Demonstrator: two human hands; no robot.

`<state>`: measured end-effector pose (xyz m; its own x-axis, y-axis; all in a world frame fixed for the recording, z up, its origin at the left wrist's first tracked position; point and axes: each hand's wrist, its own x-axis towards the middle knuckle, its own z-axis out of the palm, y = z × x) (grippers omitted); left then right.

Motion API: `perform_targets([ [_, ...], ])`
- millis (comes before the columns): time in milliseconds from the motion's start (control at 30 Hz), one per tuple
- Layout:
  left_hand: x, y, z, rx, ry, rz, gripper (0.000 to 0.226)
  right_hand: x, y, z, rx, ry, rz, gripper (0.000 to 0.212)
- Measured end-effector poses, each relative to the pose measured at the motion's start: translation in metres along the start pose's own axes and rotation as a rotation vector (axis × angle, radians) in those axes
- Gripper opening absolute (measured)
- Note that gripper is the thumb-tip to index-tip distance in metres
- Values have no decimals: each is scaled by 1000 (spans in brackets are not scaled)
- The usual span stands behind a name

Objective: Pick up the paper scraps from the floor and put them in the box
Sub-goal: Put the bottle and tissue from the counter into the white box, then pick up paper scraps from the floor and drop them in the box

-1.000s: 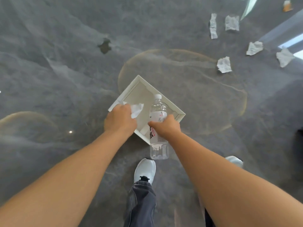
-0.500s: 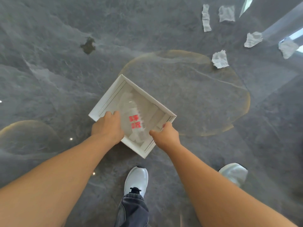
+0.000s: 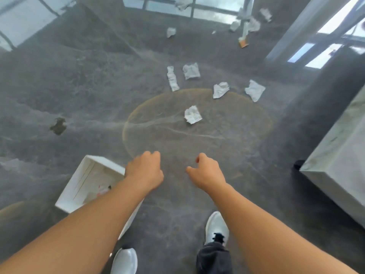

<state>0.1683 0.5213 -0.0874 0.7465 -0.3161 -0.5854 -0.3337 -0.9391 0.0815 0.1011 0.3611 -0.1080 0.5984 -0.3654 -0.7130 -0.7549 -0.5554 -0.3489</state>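
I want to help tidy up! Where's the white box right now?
In the head view the white box sits on the floor at lower left, just left of the left hand, partly hidden under the left forearm.

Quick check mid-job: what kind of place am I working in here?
Probably an indoor hall or lobby: a polished dark stone floor, window panes mirrored in its gloss, and a pale marble-like block at the right.
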Motion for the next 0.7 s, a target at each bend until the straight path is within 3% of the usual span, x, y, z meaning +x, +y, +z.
perform_targets([
  [200,51,114,-77,-32,20,70,21,25,46,-142,-51,110,62,45],
  [333,92,157,-117,-72,42,112,23,49,55,-197,-42,154,121,45],
  [467,137,152,-131,-30,28,143,20,86,36,-200,-19,119,147,42],
  [700,269,82,-120,75,-83,130,13,192,-25,-148,-12,-28,107,45],
])
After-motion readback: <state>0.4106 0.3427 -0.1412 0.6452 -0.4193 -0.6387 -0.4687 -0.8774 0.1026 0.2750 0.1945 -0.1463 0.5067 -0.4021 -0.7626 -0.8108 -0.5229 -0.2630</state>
